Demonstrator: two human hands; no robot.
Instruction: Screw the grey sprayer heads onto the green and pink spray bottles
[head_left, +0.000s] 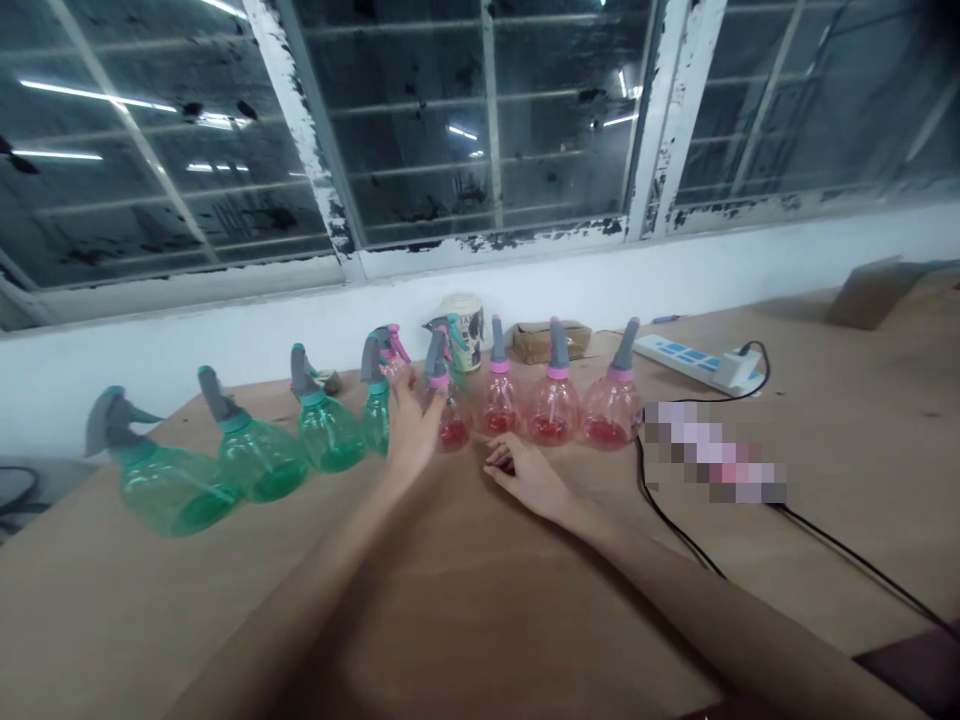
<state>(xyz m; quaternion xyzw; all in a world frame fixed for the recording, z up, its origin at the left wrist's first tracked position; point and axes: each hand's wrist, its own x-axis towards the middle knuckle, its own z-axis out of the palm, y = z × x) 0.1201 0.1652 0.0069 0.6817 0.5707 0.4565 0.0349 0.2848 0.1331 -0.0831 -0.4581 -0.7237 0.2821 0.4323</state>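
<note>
A wide, light brown wooden table holds a row of round, see-through plastic spray bottles with gray tops. Four green bottles stand on the left, and four pink bottles with red water inside stand on the right. Near the wall are a white paper cup with dark marks and a small brown box. Over on the right lie a long white power strip with blue parts, thin black cords and a bent brown cardboard piece.
</note>
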